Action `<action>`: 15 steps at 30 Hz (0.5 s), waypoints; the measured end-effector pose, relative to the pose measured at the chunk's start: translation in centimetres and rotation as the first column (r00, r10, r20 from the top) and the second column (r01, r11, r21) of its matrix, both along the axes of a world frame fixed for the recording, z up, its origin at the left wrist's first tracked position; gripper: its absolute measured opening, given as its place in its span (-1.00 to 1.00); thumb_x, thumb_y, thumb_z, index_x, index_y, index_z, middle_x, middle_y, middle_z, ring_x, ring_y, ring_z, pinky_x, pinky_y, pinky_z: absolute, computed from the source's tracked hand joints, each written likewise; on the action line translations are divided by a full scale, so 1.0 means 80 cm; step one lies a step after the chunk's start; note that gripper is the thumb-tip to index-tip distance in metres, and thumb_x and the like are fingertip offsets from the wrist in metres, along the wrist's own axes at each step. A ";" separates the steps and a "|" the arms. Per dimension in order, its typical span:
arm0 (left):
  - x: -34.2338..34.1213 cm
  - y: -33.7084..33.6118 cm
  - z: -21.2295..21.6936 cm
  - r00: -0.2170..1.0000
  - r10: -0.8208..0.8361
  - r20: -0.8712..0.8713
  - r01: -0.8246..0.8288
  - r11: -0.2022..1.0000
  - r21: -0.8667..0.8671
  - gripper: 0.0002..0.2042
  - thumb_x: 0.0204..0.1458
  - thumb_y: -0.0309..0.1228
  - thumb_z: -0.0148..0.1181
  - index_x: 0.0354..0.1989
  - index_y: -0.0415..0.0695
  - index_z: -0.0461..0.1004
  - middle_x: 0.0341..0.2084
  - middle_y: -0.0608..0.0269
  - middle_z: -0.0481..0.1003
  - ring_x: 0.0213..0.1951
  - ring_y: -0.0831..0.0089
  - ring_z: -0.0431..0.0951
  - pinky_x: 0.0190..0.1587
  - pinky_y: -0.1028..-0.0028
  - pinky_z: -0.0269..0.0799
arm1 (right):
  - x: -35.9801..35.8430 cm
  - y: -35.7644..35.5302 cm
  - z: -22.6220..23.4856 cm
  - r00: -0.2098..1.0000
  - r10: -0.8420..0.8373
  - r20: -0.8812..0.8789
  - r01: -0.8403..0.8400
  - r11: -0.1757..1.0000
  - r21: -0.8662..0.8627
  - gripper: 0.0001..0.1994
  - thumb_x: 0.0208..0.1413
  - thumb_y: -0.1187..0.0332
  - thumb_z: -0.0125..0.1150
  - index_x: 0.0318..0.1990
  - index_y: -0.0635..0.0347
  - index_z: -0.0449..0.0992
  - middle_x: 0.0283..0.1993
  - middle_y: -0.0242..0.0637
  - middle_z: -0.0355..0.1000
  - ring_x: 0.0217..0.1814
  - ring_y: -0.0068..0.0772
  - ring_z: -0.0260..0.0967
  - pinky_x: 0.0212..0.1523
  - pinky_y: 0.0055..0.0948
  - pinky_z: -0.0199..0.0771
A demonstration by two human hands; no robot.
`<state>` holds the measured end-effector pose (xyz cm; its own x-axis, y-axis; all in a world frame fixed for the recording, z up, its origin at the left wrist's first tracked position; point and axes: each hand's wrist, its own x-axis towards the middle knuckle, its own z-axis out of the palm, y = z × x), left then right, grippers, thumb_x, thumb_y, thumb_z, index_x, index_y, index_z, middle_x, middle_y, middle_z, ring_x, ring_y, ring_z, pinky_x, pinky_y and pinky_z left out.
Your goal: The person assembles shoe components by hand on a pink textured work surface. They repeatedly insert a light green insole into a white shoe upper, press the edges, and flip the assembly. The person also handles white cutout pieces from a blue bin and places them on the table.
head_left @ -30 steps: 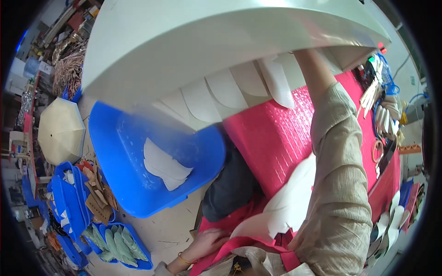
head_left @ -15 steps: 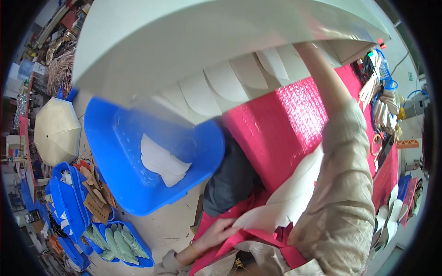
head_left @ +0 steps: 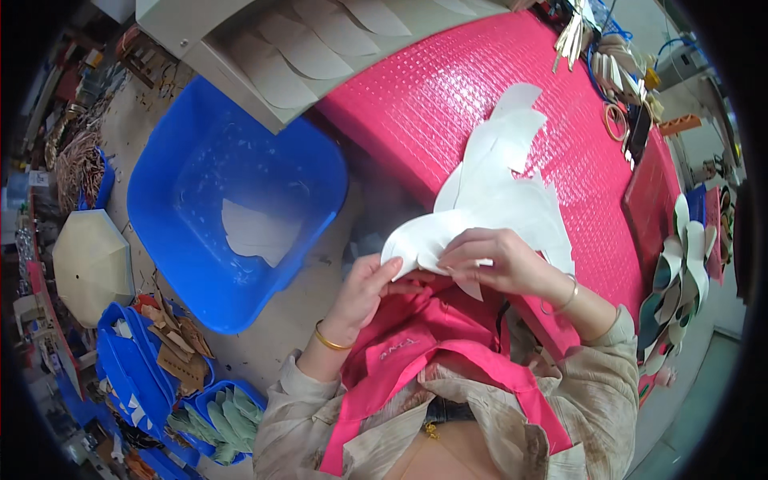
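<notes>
My left hand (head_left: 368, 294) pinches the rounded end of a thin white curved piece (head_left: 424, 234) between thumb and fingers, just above my lap. Close beside it, my right hand (head_left: 502, 262) has its fingers closed on the edge of the same piece or one overlapping it; I cannot tell which. More white curved pieces (head_left: 516, 172) lie fanned and overlapping on the pink padded table covering (head_left: 432, 104), reaching up to my hands. Under the pale boxy machine housing (head_left: 188, 36), several similar white pieces (head_left: 320, 36) lie in an overlapping row.
A large blue tub (head_left: 180, 272) on the left holds a few white pieces (head_left: 260, 232). Beyond it are a cream umbrella (head_left: 94, 256), blue crates (head_left: 132, 360) and green pieces (head_left: 228, 420). Tape rings (head_left: 616, 122) and bundled pieces (head_left: 620, 68) lie at the table's far right.
My right hand has come back from under the pale housing to my lap. My left hand has risen and now grips a white piece. The view has shifted, so the housing appears higher and farther away.
</notes>
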<state>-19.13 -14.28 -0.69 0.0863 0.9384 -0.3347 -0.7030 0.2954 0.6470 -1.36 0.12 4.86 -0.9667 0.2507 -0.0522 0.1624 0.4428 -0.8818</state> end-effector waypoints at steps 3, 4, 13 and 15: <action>0.010 -0.006 -0.007 0.996 0.051 -0.068 -0.054 0.997 -0.048 -0.68 0.13 -0.33 -0.10 -0.10 -0.35 0.33 -0.24 0.06 0.46 -0.21 0.35 0.51 -0.20 0.43 0.48 | 0.005 -0.010 -0.011 0.999 -0.030 0.012 0.031 0.999 -0.027 -0.71 -0.17 0.44 0.24 -0.21 0.22 0.45 -0.25 -0.18 0.37 -0.26 -0.18 0.37 -0.24 -0.35 0.37; 0.012 -0.008 -0.006 0.994 0.076 -0.081 -0.081 0.994 -0.070 -0.67 0.13 -0.31 -0.09 -0.11 -0.35 0.34 -0.25 0.08 0.46 -0.22 0.37 0.51 -0.22 0.47 0.48 | 0.001 -0.016 -0.001 0.998 -0.055 0.032 0.054 0.998 0.012 -0.64 -0.20 0.38 0.28 -0.17 0.21 0.43 -0.24 -0.18 0.36 -0.23 -0.16 0.35 -0.22 -0.35 0.37; 0.023 -0.015 0.007 0.976 0.082 -0.203 -0.090 0.995 -0.032 -0.70 0.07 -0.37 0.01 -0.10 -0.33 0.34 -0.26 0.10 0.47 -0.28 0.42 0.52 -0.25 0.45 0.48 | -0.013 -0.050 0.003 0.992 -0.120 -0.044 0.128 0.935 0.332 -0.56 -0.27 0.35 0.30 -0.14 0.20 0.36 -0.32 -0.20 0.33 -0.28 -0.16 0.32 -0.27 -0.35 0.36; 0.024 -0.016 0.012 0.976 0.086 -0.200 -0.109 0.988 -0.106 -0.70 0.04 -0.42 0.05 -0.07 -0.32 0.32 -0.26 0.12 0.47 -0.27 0.45 0.51 -0.25 0.47 0.47 | -0.006 -0.045 -0.007 0.980 -0.156 0.119 0.154 0.988 0.032 -0.72 -0.13 0.35 0.20 -0.23 0.27 0.42 -0.39 -0.23 0.40 -0.35 -0.34 0.38 -0.29 -0.44 0.37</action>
